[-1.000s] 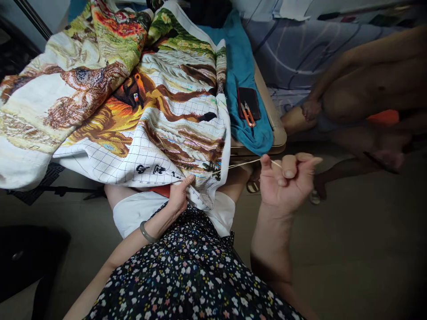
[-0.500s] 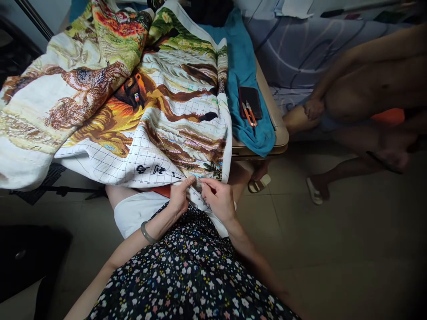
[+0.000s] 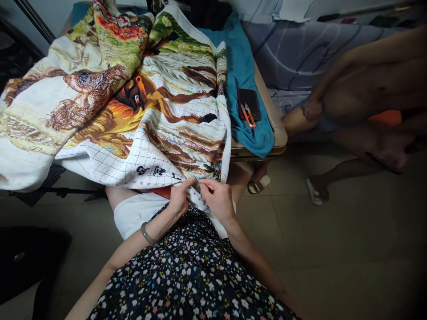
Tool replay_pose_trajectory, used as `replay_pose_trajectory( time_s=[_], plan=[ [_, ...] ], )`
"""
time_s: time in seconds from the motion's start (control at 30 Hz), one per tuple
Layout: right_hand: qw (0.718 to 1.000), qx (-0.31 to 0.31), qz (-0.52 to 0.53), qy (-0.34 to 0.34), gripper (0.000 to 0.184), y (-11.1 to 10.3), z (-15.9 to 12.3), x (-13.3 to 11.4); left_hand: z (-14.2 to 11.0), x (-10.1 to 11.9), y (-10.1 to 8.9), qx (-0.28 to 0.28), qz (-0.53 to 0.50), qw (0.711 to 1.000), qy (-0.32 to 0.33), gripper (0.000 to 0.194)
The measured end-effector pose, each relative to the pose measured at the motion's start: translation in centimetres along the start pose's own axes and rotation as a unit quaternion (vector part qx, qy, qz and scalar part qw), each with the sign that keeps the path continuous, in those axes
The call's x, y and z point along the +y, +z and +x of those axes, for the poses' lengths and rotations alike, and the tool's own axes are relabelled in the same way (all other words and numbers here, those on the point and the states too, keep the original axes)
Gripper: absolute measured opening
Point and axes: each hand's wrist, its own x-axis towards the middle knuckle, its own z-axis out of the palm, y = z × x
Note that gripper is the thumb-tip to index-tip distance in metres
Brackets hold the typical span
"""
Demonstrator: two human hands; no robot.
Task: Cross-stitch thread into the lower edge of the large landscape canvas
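A large cross-stitch cloth (image 3: 133, 111) with brown, orange and green stitched pictures drapes from a table over my lap. My left hand (image 3: 178, 198) grips its lower gridded edge, thumb on top. My right hand (image 3: 216, 198) rests against the same edge just to the right, with fingertips pinched together at the cloth; whatever they hold there is too small to see. The two hands almost touch.
A teal towel (image 3: 245, 89) lies on the table to the right, with a dark phone (image 3: 251, 101) and orange thread snips (image 3: 247, 114) on it. Another person sits at the right, legs (image 3: 360, 98) stretched toward the tiled floor, sandals (image 3: 260, 184) on. A dark object lies at lower left.
A second ago my right hand was out to the right, pulling a pale thread taut. It has come back to the cloth's edge beside my left hand and stays there.
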Motion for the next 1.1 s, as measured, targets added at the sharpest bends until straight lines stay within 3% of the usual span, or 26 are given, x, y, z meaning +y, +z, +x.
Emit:
replay_pose_trajectory(
  time_s=[0.63, 0.93, 1.1],
  plan=[
    [0.999, -0.009, 0.036, 0.035, 0.029, 0.23, -0.02, -0.06, 0.09, -0.07, 0.05, -0.008, -0.011, 1.0, 0.005, 0.032],
    [0.998, -0.009, 0.035, 0.047, 0.016, 0.7, -0.15, -0.22, 0.11, -0.07, -0.01, -0.005, -0.015, 1.0, -0.023, 0.029],
    [0.997, -0.013, 0.037, 0.061, 0.019, 0.61, -0.19, -0.33, 0.07, -0.03, 0.05, -0.007, -0.016, 1.0, -0.022, 0.029]
  ],
)
